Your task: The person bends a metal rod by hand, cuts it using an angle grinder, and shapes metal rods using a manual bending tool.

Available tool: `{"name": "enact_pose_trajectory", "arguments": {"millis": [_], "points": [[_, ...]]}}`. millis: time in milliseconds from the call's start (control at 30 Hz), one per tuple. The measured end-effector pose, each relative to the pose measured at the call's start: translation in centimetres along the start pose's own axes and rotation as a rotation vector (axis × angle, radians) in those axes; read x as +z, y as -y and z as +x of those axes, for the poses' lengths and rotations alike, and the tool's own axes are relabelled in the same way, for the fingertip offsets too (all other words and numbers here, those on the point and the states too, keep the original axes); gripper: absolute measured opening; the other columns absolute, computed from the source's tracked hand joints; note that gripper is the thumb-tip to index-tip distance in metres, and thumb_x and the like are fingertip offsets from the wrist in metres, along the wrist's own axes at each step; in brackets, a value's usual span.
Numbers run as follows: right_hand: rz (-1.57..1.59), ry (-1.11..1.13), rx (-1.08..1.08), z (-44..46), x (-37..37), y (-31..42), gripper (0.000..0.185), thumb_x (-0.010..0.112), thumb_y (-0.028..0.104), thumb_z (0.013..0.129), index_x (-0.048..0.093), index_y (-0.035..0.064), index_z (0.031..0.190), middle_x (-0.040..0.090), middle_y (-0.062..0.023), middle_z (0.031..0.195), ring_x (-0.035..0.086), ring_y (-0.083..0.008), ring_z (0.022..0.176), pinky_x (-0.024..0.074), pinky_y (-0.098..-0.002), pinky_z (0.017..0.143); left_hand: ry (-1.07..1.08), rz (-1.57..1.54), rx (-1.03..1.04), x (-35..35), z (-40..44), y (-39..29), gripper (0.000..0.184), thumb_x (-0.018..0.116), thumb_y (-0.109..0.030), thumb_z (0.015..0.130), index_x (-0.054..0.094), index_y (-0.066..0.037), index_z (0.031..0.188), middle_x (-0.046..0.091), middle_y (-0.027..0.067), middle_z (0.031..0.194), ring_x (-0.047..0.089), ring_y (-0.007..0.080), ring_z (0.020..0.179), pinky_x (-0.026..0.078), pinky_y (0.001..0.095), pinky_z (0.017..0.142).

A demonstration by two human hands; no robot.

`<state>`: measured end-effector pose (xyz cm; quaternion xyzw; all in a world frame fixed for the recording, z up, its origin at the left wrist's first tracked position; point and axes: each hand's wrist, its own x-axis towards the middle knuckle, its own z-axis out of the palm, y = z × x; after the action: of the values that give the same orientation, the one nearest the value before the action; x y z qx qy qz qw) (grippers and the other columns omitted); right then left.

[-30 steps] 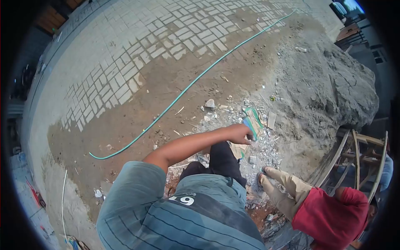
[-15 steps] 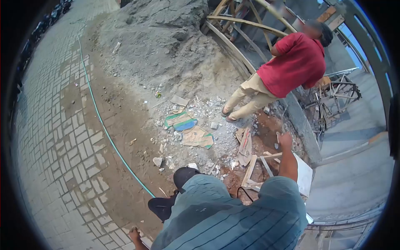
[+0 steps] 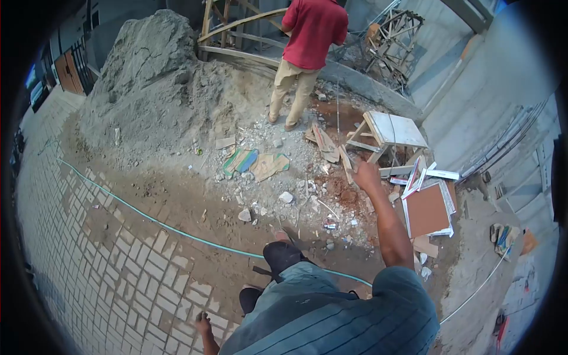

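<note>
My right hand (image 3: 367, 176) is held out in front of me with its fingers curled closed. What it holds, if anything, is hidden. In the view it overlaps the ground near a wooden stand with a pale top (image 3: 397, 129); I see no contact between them. Low on the left, my left hand (image 3: 203, 323) hangs over the paving blocks (image 3: 142, 260), small in view, its fingers curled in. Whether something lies inside them I cannot make out. Torn paper sacks (image 3: 269, 166) lie flat on the rubble ahead.
A green hose (image 3: 155, 219) runs across the ground before my feet. Ahead, a person in a red shirt (image 3: 313, 35) stands with back turned, beside a sand heap (image 3: 148, 77). Boxes with a brown panel (image 3: 427, 211) lie at right, near a grey wall (image 3: 503, 71).
My view has swung right, so the person, sand heap and stand sit farther left. More of the boxes and wall shows. My right arm reaches farther forward in view; both hands stay curled.
</note>
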<state>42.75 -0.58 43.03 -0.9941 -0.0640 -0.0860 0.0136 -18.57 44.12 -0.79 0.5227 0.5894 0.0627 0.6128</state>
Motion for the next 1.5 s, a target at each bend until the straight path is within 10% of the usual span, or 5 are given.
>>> {"name": "enact_pose_trajectory", "arguments": {"millis": [467, 1000, 1133, 1233, 1500], "points": [[0.029, 0.029, 0.055, -21.8, 1.4, -6.1, 0.020, 0.061, 0.013, 0.084, 0.075, 0.0025, 0.095, 0.071, -0.0252, 0.102, 0.070, -0.0386, 0.096, 0.0556, -0.0475, 0.082, 0.547, 0.523, 0.260, -1.6, -14.0, -2.3, 0.039, 0.070, -0.026, 0.092, 0.067, 0.000, 0.120, 0.073, 0.0096, 0.102, 0.069, 0.0177, 0.078, 0.053, 0.0300, 0.064], [0.233, -0.044, -0.109, -92.3, -20.1, -10.0, 0.012, 0.059, 0.009, 0.080, 0.068, 0.0039, 0.086, 0.067, -0.0153, 0.066, 0.070, -0.0332, 0.066, 0.0539, -0.0434, 0.060, 1.272, 0.508, 0.380, 7.5, -48.6, 6.8, 0.073, 0.037, -0.058, 0.102, 0.046, 0.002, 0.142, 0.058, 0.0189, 0.138, 0.060, 0.0365, 0.117, 0.045, 0.0470, 0.104], [0.297, 0.043, -0.046, -105.5, -19.7, -6.9, 0.009, 0.061, 0.010, 0.078, 0.067, 0.0070, 0.085, 0.068, -0.0099, 0.073, 0.070, -0.0272, 0.074, 0.0518, -0.0391, 0.063, 1.424, -0.027, -0.113, 2.1, -56.0, 9.0, 0.076, 0.037, -0.065, 0.099, 0.042, -0.005, 0.146, 0.055, 0.0148, 0.139, 0.058, 0.0326, 0.118, 0.047, 0.0476, 0.101], [0.143, -0.505, -0.132, -115.9, -15.3, -4.3, 0.006, 0.065, 0.010, 0.069, 0.067, 0.0123, 0.075, 0.061, -0.0019, 0.067, 0.062, -0.0215, 0.068, 0.0459, -0.0348, 0.059, 1.530, -0.268, -0.312, -2.7, -59.6, 11.8, 0.070, 0.039, -0.057, 0.101, 0.037, -0.008, 0.151, 0.043, 0.0051, 0.154, 0.042, 0.0251, 0.139, 0.031, 0.0454, 0.117], [0.217, -0.406, 0.016, -134.8, -23.6, 1.1, 0.012, 0.065, 0.019, 0.064, 0.066, 0.0090, 0.058, 0.062, -0.0057, 0.057, 0.066, -0.0246, 0.062, 0.0490, -0.0383, 0.055, 2.000, -0.294, -0.680, -17.5, -64.5, 17.8, 0.043, 0.042, -0.023, 0.105, 0.045, 0.002, 0.139, 0.055, 0.0130, 0.104, 0.053, 0.0259, 0.095, 0.049, 0.0389, 0.087]]}}
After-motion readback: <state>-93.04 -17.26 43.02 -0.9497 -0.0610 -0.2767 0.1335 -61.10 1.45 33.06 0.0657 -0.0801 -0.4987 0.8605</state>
